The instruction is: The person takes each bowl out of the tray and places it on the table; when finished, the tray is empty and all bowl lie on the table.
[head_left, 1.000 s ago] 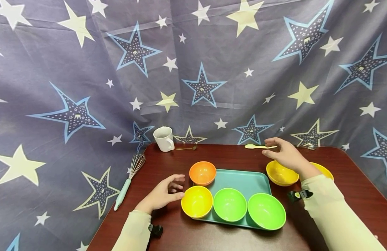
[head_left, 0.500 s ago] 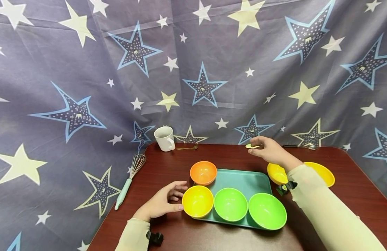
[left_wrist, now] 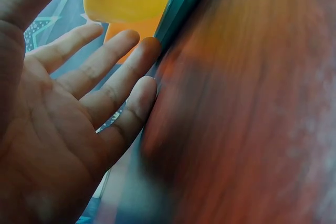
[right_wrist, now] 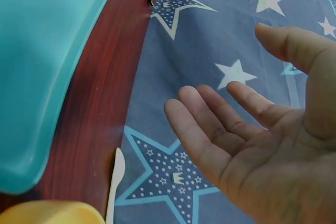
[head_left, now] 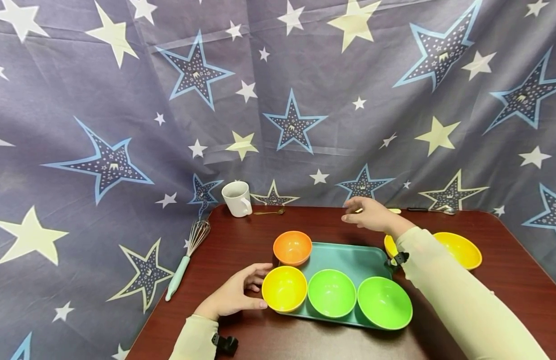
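My left hand (head_left: 236, 290) is beside the yellow bowl (head_left: 284, 289) at the tray's left end, thumb tip right at the rim, fingers loosely spread. In the left wrist view its palm faces the camera with nothing held. My right hand (head_left: 370, 214) reaches over the far part of the table, fingers relaxed and apart, empty in the right wrist view (right_wrist: 247, 145). Partly hidden behind it lies a pale yellow, flat-ended utensil (right_wrist: 116, 177). On the teal tray (head_left: 350, 257) are two green bowls (head_left: 332, 294), the yellow bowl and, at its back left corner, an orange bowl (head_left: 292, 248).
Right of the tray are two more yellow bowls (head_left: 458, 250), one largely hidden by my right arm. Along the back edge sit a white mug (head_left: 236, 199), a small gold-coloured utensil (head_left: 268, 212) and a black-handled utensil (head_left: 431, 210). A whisk (head_left: 183, 265) lies at the left edge.
My right hand has moved left along the back of the table, passing over the pale yellow utensil, which stays on the table. The left hand has shifted slightly down beside the yellow bowl.
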A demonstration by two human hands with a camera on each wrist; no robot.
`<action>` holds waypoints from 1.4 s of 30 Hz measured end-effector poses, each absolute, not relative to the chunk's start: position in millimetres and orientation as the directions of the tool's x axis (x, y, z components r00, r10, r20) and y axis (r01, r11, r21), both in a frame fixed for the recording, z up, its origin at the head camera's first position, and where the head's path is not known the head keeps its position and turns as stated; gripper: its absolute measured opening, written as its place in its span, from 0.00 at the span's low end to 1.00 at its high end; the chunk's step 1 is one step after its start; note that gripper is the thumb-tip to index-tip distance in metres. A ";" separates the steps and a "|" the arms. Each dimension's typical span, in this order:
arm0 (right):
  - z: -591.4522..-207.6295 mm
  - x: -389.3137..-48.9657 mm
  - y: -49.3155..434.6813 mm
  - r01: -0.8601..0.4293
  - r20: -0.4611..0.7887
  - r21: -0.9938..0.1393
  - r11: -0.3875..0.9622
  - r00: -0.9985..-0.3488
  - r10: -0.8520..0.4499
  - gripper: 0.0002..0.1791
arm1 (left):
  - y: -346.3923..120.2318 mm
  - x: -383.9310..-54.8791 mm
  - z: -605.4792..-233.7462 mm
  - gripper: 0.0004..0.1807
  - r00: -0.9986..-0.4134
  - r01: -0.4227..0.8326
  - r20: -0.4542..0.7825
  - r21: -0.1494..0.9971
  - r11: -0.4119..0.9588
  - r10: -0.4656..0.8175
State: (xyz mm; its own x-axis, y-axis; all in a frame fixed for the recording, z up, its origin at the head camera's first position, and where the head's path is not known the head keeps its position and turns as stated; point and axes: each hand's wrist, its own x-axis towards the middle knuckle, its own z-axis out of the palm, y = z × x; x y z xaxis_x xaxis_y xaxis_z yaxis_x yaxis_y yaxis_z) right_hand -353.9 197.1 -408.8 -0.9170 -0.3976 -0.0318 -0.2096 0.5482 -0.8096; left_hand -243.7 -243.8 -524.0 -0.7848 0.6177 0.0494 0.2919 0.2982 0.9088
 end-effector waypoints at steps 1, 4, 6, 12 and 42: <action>-409.3 -354.7 195.2 -0.201 -0.041 -0.815 0.544 -0.915 -0.400 0.32 | -243.6 -243.8 -524.5 0.47 -0.785 0.293 0.049 0.908 0.301 0.617; -411.9 -357.6 189.7 -0.177 -0.064 -0.830 0.528 -0.911 -0.407 0.32 | -243.1 -244.4 -526.3 0.47 -0.783 0.303 0.049 0.901 0.311 0.620; -413.9 -359.9 185.9 -0.171 -0.071 -0.838 0.519 -0.908 -0.414 0.32 | -242.9 -245.0 -527.4 0.47 -0.780 0.311 0.051 0.897 0.315 0.623; -418.5 -365.8 174.7 -0.171 -0.083 -0.844 0.508 -0.895 -0.439 0.30 | -242.5 -246.5 -531.2 0.46 -0.776 0.336 0.071 0.887 0.317 0.626; -449.3 -373.9 111.8 -0.063 -0.260 -0.863 0.502 -0.796 -0.547 0.26 | -242.6 -244.6 -529.5 0.42 -0.784 0.342 0.080 0.883 0.321 0.615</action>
State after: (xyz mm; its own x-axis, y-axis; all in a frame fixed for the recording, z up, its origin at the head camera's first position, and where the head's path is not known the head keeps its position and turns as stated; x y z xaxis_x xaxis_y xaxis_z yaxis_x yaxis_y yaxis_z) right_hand -373.9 111.8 -449.3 -0.7957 -0.5471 -0.2599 -0.0632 0.5018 -0.8627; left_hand -244.6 -242.6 -529.5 -0.7844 0.6151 0.0801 0.3421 0.3213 0.8830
